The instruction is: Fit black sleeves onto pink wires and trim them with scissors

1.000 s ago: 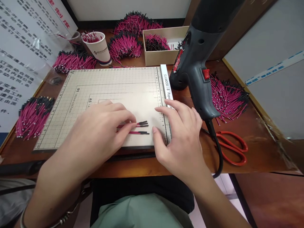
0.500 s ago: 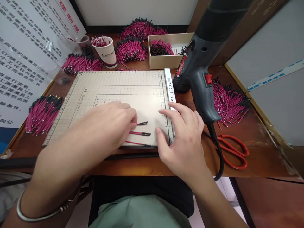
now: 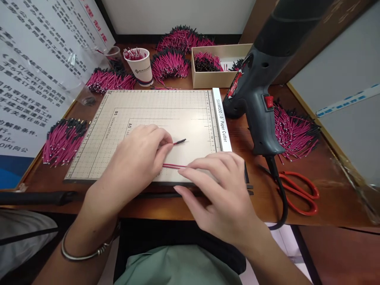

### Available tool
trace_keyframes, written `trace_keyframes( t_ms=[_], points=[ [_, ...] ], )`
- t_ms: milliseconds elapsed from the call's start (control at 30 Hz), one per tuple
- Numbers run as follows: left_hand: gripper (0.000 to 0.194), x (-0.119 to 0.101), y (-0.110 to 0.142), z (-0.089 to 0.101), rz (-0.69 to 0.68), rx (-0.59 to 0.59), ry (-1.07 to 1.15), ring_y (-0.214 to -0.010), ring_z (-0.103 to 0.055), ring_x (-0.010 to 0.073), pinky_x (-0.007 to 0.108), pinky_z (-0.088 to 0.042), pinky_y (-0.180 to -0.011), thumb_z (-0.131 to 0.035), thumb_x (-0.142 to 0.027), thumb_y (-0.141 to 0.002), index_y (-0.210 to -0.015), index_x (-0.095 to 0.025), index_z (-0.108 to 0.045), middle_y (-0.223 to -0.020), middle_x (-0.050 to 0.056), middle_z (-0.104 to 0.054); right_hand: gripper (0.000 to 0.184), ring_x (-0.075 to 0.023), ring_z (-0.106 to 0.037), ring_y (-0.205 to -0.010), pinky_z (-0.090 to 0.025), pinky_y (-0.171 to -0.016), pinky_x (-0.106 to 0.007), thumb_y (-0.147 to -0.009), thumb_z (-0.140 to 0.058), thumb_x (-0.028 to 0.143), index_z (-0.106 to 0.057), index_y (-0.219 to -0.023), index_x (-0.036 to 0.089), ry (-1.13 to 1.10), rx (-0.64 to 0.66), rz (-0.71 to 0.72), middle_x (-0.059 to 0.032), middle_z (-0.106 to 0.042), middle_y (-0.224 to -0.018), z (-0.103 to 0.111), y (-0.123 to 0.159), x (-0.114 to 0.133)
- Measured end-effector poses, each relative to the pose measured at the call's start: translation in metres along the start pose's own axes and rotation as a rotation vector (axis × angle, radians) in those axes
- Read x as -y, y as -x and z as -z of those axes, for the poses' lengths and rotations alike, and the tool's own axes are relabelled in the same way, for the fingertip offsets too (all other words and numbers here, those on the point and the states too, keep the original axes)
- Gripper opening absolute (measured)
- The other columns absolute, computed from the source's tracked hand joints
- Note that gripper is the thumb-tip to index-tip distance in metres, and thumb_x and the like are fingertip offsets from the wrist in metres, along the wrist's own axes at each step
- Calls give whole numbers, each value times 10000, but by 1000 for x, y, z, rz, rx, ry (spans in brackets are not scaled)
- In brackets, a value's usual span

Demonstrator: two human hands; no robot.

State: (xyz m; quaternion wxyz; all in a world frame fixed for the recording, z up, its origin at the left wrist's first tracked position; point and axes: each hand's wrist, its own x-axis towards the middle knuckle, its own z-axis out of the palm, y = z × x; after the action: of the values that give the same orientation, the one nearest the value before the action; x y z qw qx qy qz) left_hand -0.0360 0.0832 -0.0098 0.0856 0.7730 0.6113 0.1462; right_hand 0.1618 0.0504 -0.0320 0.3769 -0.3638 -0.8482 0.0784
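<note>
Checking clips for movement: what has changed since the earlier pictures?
The right hand moved left and toward the person, fingertips now over loose wires, baring the paper cutter's lettering. The left hand still pinches black-tipped wire, fewer tips showing. Heat gun, scissors and paper cup stayed put.

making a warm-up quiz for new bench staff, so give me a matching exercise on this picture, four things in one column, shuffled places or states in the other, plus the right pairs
1. white paper cup
2. orange-red-handled scissors
3. dark grey pistol-shaped tool
4. left hand

A. pinching a thin magenta, black-ended wire
B. red switch on its handle
C. left of the cream cardboard box, wires inside
D. lying flat on the brown wooden table

Pairs: 1-C, 2-D, 3-B, 4-A
</note>
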Motion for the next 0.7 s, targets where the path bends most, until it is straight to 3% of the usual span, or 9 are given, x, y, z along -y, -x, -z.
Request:
trace_keyframes(
  t_ms=[100, 200, 367, 467, 533, 600, 700],
  points=[
    [201, 2, 1, 0, 3, 0, 23, -938, -624, 290, 425, -462, -820, -463, -302, -985, -919, -211, -629, -951, 75, -698, 147, -144, -555, -808, -454, -748, -320, -905, -679, 88, -651, -1031, 158, -92, -68, -4, -26, -706, -880, 6, 3, 5],
    [185, 3, 2, 1, 6, -3, 44, -936, -624, 284, 420, -462, -821, -484, -292, -984, -921, -209, -637, -941, 71, -694, 172, -112, -503, -663, -392, -614, -279, -892, -644, 25, -649, -1019, 142, -97, -34, -20, -4, -636, -743, 9, 13, 14],
    [155, 1, 8, 4, -41, -69, 57, -968, -639, 274, 411, -490, -846, -528, -278, -996, -958, -208, -660, -990, 66, -710, 103, -105, -476, -585, -348, -576, -281, -917, -631, 47, -655, -889, 142, -99, 46, -96, 11, -575, -649, 2, 40, 27],
    [117, -4, 32, 11, -126, -229, 13, -1041, -632, 258, 410, -491, -928, -525, -232, -1021, -1045, -197, -635, -1103, 85, -708, 102, -120, -459, -611, -327, -603, -297, -918, -638, 51, -688, -920, 140, -65, 50, -157, 3, -595, -670, -5, 51, 33],
    [72, -6, 57, 14, -138, -320, -15, -996, -634, 223, 386, -483, -921, -562, -167, -1004, -1036, -222, -596, -1040, 55, -708, 109, -130, -461, -638, -311, -625, -307, -924, -638, 59, -706, -966, 132, -48, 52, -172, -9, -617, -701, -8, 56, 37],
    [151, -4, 84, 14, -129, -268, -42, -924, -634, 211, 382, -486, -874, -600, -116, -977, -1071, -233, -580, -983, 43, -711, 134, -142, -450, -659, -304, -647, -315, -941, -626, 83, -718, -1031, 120, -21, 63, -169, -17, -615, -712, -11, 59, 39],
    [255, 2, 112, 7, -176, -190, -90, -908, -647, 257, 434, -473, -827, -669, -121, -938, -1153, -233, -591, -1002, 47, -758, 222, -164, -438, -698, -317, -672, -326, -970, -595, 141, -716, -1154, 111, 47, 128, -162, -26, -595, -727, -14, 61, 42]
  ],
)
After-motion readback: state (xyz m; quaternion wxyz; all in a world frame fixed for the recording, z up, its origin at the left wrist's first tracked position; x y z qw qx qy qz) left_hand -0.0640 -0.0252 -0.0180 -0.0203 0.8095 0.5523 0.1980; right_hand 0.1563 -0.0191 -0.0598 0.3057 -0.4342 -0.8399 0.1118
